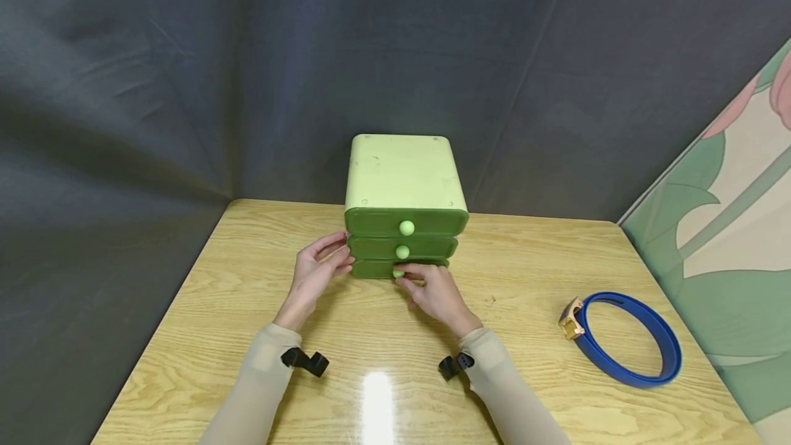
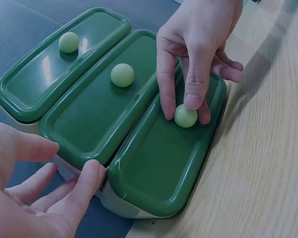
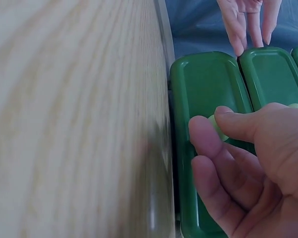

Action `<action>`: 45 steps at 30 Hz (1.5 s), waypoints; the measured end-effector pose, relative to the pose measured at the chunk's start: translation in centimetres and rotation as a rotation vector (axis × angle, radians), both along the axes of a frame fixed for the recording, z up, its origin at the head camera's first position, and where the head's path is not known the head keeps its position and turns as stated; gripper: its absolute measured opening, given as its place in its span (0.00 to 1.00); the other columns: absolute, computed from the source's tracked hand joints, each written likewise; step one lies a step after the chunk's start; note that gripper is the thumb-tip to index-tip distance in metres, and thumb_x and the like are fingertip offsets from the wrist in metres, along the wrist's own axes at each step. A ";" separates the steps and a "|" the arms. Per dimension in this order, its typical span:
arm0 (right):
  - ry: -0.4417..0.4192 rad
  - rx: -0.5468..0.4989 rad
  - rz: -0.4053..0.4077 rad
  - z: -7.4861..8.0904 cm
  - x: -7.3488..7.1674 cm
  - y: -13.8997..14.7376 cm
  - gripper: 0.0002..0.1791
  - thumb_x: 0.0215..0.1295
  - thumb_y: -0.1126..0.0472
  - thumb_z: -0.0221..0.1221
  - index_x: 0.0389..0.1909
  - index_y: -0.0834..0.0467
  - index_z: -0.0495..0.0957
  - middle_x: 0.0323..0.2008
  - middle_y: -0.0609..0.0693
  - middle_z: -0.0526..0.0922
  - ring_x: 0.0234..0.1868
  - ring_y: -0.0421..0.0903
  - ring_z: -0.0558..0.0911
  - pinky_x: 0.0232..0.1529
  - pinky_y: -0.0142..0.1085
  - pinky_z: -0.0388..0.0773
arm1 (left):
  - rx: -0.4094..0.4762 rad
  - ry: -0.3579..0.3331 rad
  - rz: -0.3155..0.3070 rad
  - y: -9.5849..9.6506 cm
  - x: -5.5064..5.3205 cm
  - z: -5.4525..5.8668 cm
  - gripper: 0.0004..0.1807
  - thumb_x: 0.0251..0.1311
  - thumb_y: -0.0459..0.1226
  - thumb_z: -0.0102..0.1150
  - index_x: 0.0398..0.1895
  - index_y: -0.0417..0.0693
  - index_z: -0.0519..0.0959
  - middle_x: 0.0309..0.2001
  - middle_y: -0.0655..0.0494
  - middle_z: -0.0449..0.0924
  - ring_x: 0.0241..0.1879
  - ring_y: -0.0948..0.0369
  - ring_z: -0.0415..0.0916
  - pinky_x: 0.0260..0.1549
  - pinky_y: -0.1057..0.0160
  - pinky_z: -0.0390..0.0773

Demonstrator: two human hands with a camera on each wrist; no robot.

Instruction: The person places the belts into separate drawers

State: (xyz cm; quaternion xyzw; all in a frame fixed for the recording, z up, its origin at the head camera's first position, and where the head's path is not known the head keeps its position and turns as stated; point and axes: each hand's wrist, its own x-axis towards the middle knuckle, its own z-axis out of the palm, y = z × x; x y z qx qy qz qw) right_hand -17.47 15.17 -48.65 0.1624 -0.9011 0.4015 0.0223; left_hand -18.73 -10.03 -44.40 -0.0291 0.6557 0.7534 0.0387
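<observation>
A small light-green cabinet [image 1: 404, 170] with three dark-green drawers, each with a round pale-green knob, stands at the back of the table. My right hand [image 1: 437, 295] pinches the knob [image 2: 186, 117] of the bottom drawer [image 2: 154, 171] between thumb and fingers. On the other side, my left hand [image 1: 311, 279] rests its fingertips on the cabinet's left edge, beside the middle drawer [image 2: 97, 111]; its fingers are loosely bent and hold nothing. The top drawer [image 2: 49, 74] and the other two look closed, their fronts nearly level. Part of the bottom knob is hidden by my fingers in the right wrist view.
To the right on the wooden table [image 1: 531, 259] lies a coiled blue belt [image 1: 670, 349] with a gold buckle [image 1: 571, 320]. Dark cloth [image 1: 296, 88] hangs behind the table and along its left. A flower-patterned surface [image 1: 735, 259] borders the right edge.
</observation>
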 end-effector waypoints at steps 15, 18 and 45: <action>0.058 0.011 -0.015 0.2 -0.3 0.1 0.13 0.68 0.63 0.72 0.52 0.53 0.91 0.45 0.52 0.94 0.42 0.47 0.93 0.33 0.30 0.87 | -0.044 0.019 -0.036 -0.1 0.2 0.6 0.24 0.76 0.28 0.57 0.73 0.35 0.73 0.69 0.33 0.76 0.40 0.66 0.86 0.48 0.67 0.88; 0.062 0.020 -0.020 0.2 -0.2 0.1 0.13 0.68 0.62 0.72 0.52 0.53 0.91 0.45 0.51 0.94 0.44 0.47 0.93 0.39 0.34 0.89 | -0.058 0.029 -0.050 -0.1 0.3 0.7 0.24 0.76 0.28 0.57 0.73 0.35 0.72 0.69 0.33 0.76 0.42 0.65 0.85 0.51 0.65 0.88; -0.069 -0.004 0.050 1.3 1.0 0.4 0.12 0.69 0.61 0.72 0.51 0.51 0.92 0.35 0.49 0.94 0.21 0.43 0.85 0.20 0.29 0.75 | -0.132 0.067 -0.089 -0.4 0.2 0.2 0.25 0.77 0.30 0.56 0.74 0.39 0.72 0.73 0.38 0.74 0.51 0.53 0.87 0.46 0.67 0.87</action>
